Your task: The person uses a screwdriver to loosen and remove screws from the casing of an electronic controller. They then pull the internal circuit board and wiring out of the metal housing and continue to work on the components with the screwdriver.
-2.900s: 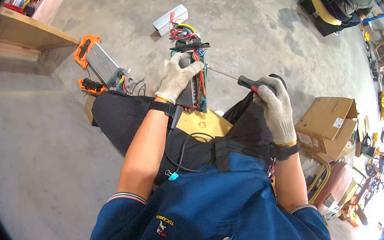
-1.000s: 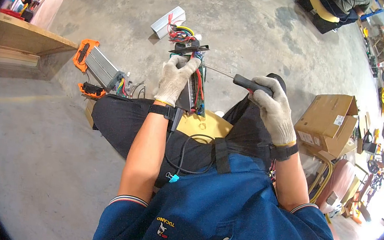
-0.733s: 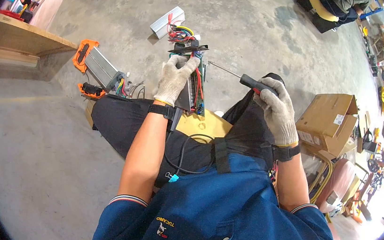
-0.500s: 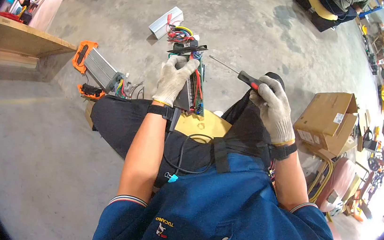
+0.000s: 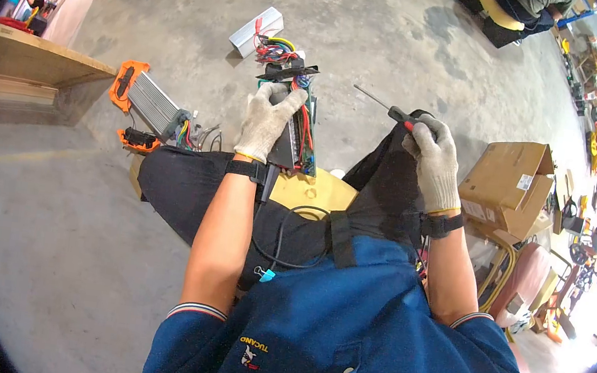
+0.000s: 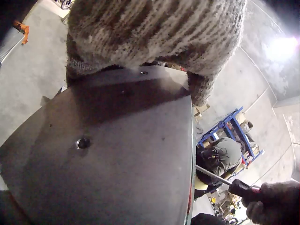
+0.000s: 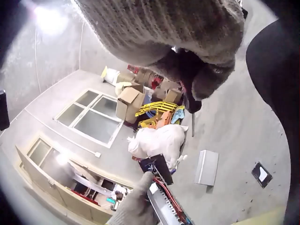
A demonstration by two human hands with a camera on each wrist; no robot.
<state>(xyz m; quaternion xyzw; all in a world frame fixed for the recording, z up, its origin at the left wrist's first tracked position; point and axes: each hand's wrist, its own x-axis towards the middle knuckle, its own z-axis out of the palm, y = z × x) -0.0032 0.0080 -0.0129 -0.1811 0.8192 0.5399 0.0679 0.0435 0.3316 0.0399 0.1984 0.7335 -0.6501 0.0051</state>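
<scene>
My gloved left hand (image 5: 267,120) grips an opened electronic controller, its circuit board (image 5: 310,132) lined with red and green wires. A black end plate (image 5: 288,72) and a bundle of coloured wires (image 5: 277,51) stick out at its far end. In the left wrist view, the controller's flat metal side (image 6: 126,159) shows one larger hole and the glove lies over its upper edge. To the right, my gloved right hand (image 5: 434,161) holds a screwdriver (image 5: 399,117) by its black and red handle. The shaft points up and left, its tip apart from the board.
An aluminium casing (image 5: 255,33) lies on the concrete floor ahead. At left is a finned controller (image 5: 155,102) with orange pieces beside it, near a wooden ledge (image 5: 48,58). A cardboard box (image 5: 505,184) stands at right. Another person (image 5: 544,4) sits at the far right.
The screwdriver has drawn back from the controller's right side, and my right hand has moved slightly right with it. My left hand keeps hold of the controller, which has shifted only slightly.
</scene>
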